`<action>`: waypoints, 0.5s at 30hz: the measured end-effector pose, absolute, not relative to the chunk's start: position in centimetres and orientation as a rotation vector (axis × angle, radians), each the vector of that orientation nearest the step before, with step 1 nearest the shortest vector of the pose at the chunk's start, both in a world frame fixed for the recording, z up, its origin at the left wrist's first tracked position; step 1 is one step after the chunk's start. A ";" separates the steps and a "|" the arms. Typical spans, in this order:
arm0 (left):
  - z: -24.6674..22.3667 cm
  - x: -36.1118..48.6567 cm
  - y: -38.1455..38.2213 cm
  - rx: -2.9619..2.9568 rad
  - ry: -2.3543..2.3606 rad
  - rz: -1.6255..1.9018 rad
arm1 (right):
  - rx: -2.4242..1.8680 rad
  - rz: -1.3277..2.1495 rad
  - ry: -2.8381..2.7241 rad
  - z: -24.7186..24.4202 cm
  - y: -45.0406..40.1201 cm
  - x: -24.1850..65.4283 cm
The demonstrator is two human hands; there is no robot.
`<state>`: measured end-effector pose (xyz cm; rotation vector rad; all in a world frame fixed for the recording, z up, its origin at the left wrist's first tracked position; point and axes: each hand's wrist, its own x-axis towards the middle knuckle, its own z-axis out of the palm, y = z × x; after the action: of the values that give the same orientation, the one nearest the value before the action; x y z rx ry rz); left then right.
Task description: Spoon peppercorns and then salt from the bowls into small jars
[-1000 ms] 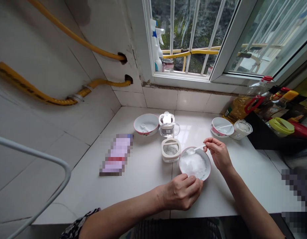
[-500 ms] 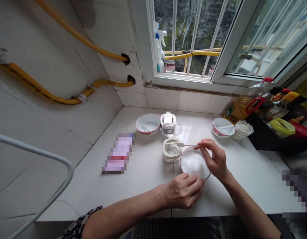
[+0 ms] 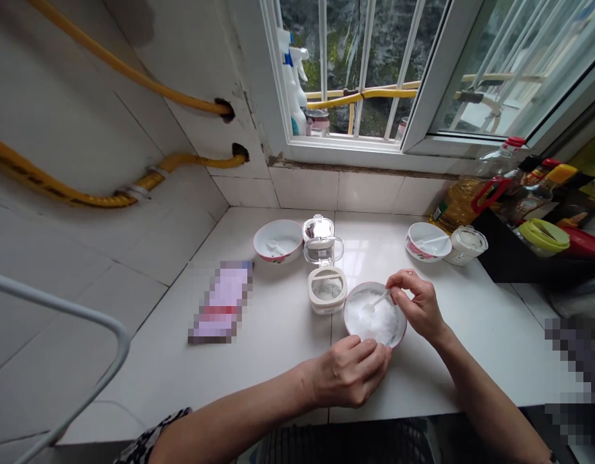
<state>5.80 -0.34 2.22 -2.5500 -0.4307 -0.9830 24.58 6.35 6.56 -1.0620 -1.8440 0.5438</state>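
Note:
A bowl (image 3: 402, 325) of white granules stands near the counter's front edge. My left hand (image 3: 358, 370) is closed on its near rim. Between the fingers of my right hand (image 3: 417, 301) is the handle of a small white spoon (image 3: 382, 298), whose tip rests in the granules. Just left of the bowl is a square clear jar (image 3: 327, 303) with a pale rim and its lid open, partly filled with whitish contents. Behind it is a second lidded jar (image 3: 319, 228).
A bowl with a white spoon (image 3: 278, 240) stands at the back left, near a blurred purple packet (image 3: 225, 299). At the back right are a floral bowl (image 3: 425, 252), a closed jar (image 3: 466, 246), an oil bottle (image 3: 456, 200) and a black rack (image 3: 500, 258) with bottles.
My right hand has brought the spoon from over the open jar down into the bowl's granules. My left hand still holds the rim. The view has shifted slightly.

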 end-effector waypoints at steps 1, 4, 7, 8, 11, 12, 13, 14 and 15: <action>2.2 5.8 -0.3 -2.548 -0.434 -0.980 | -1.088 0.575 -1.810 6.5 6.3 24.6; 2.2 5.8 -0.3 -2.548 -0.440 -0.982 | -1.162 0.741 -1.649 6.5 6.6 24.7; 2.4 5.8 -0.2 -2.543 -0.439 -1.004 | -1.175 0.925 -1.484 6.5 7.0 24.9; 2.4 5.8 -0.3 -2.542 -0.437 -1.016 | -1.175 0.969 -1.443 6.5 7.1 25.0; 2.6 5.9 -0.3 -2.542 -0.436 -1.053 | -1.177 1.074 -1.360 6.2 7.5 25.0; 2.6 5.9 -0.3 -2.542 -0.440 -1.060 | -1.178 1.105 -1.339 6.1 7.7 25.0; 2.6 5.9 -0.3 -2.541 -0.442 -1.066 | -1.178 1.133 -1.319 6.0 7.8 25.0; 2.6 6.0 -0.3 -2.541 -0.443 -1.071 | -1.178 1.156 -1.299 6.0 7.8 24.9; 2.6 6.0 -0.3 -2.539 -0.442 -1.077 | -1.177 1.175 -1.280 6.0 7.9 24.9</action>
<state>5.98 -0.26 2.61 -2.5393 -0.4416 -1.0769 24.92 7.91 5.98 -1.1775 -1.2799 1.1750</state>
